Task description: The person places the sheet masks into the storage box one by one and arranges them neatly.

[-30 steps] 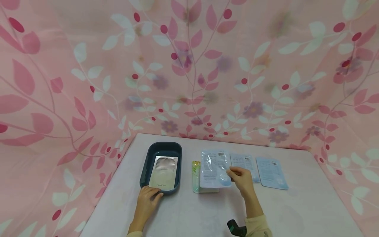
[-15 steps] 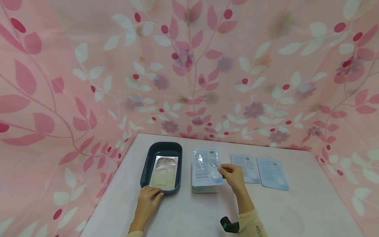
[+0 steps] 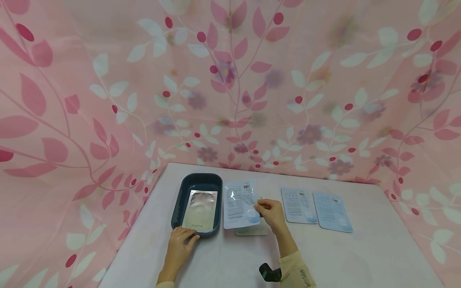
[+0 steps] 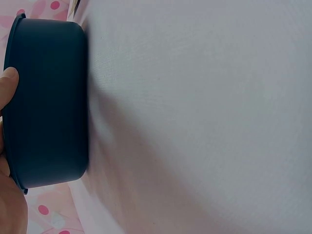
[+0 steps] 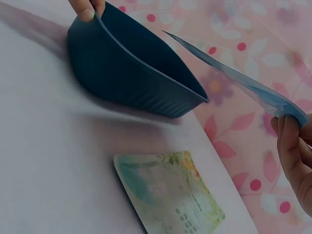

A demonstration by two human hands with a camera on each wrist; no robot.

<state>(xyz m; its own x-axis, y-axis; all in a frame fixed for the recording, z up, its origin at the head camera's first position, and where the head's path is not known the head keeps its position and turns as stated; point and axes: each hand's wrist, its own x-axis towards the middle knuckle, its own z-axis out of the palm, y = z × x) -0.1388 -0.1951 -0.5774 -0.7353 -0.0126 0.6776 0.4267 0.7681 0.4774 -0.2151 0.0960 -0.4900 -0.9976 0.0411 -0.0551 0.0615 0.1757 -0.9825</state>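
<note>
Pinched at its right edge by my right hand [image 3: 271, 216] is a light blue sheet mask packet [image 3: 239, 204]. It hangs in the air just right of a dark blue bin [image 3: 201, 181], and in the right wrist view the packet [image 5: 239, 83] appears almost edge-on. My left hand [image 3: 178, 246] grips the bin's near rim, with the thumb [image 4: 9, 80] outside the wall. A silver and pale green packet [image 3: 199, 212] lies inside the bin. Partly covered by the held packet, a green floral packet [image 3: 252, 231] lies flat on the table.
Two more light blue packets [image 3: 299, 206] [image 3: 332, 212] lie side by side on the white table [image 3: 363, 256], to the right. A pink floral cloth [image 3: 237, 100] rises behind and at the sides. A small black device [image 3: 270, 273] sits at the right wrist.
My right hand has moved left with the light blue packet, passing over the green floral one towards the bin. My left hand has stayed on the bin's rim.
</note>
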